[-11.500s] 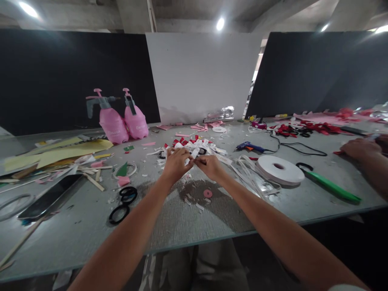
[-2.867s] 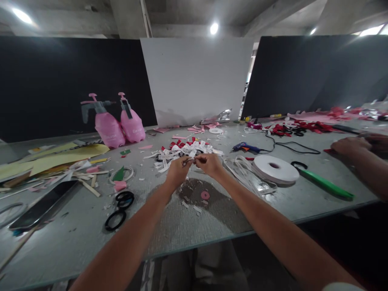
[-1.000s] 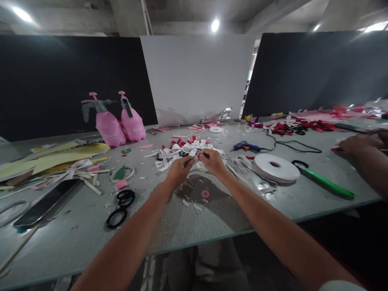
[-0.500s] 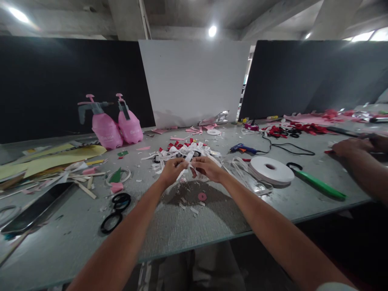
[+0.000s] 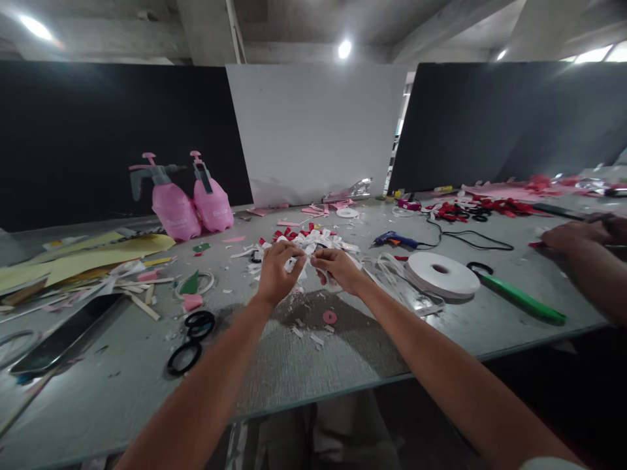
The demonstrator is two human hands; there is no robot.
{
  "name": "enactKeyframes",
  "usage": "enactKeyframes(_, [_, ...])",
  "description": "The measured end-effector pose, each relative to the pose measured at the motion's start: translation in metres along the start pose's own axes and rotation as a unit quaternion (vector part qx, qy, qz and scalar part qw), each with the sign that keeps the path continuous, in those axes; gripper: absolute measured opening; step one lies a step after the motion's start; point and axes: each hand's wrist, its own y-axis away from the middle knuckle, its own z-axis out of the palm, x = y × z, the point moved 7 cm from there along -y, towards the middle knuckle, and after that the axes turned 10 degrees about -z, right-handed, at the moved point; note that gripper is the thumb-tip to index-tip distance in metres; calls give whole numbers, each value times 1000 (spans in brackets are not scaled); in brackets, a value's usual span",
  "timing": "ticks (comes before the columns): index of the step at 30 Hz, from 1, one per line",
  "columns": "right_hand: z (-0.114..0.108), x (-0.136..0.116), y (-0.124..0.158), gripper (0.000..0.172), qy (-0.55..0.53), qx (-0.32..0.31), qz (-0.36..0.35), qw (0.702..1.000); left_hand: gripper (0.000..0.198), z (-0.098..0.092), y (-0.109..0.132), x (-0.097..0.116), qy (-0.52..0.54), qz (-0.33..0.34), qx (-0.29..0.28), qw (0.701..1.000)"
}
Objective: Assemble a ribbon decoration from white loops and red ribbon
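White, thin ribbon strip (image 5: 308, 260) is mid-frame, pinched in the fingers of the right hand (image 5: 339, 267); I cannot tell if the left hand (image 5: 277, 271) grips it too. It looks like the bending step, so the next move seems to need small, gentle pinches.

the white and red ribbon bits (image 5: 321, 236) look like thin cloth. the ribbon roll (image 5: 421, 266) has a smooth, faintly shiny white face. the pink spray bottles (image 5: 175, 212) are smooth plastic, and the green handle (image 5: 526, 299) looks glossy. the dark phone (image 5: 66, 333) is slick as glass; the yellow sheets (image 5: 112, 254) are matt paper, the slim sticks (image 5: 143, 305) plain wood. crinkled foil or film (image 5: 360, 188) glints. the grey tabletop (image 5: 264, 378) is rough and streaked; the black panel (image 5: 117, 130) is matt.
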Motion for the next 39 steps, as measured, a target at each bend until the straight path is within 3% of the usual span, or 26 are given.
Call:
enactKeyframes(8, [4, -8, 3, 40, 145, -15, -34, 989, 16, 7, 2, -9, -73, -23, -55, 996])
enactKeyframes(16, [2, -11, 3, 30, 267, -12, -90, 959, 21, 14, 1, -18, -97, -46, -109, 988])
enactKeyframes(22, [5, -17, 4, 26, 346, -38, -89, 933, 15, 20, 3, -18, -96, -29, -146, 984])
enactKeyframes(26, [6, -12, 5, 26, 347, -48, -80, 933, 16, 22, 4, -17, -114, -5, -159, 981])
enactKeyframes(34, [6, -1, 8, 26, 276, -36, 1, 960, 17, 23, 2, -17, -110, 20, -185, 976])
enactKeyframes(39, [4, -4, 8, 22, 233, -22, 13, 972, 15, 22, 0, -18, -71, -4, -184, 980])
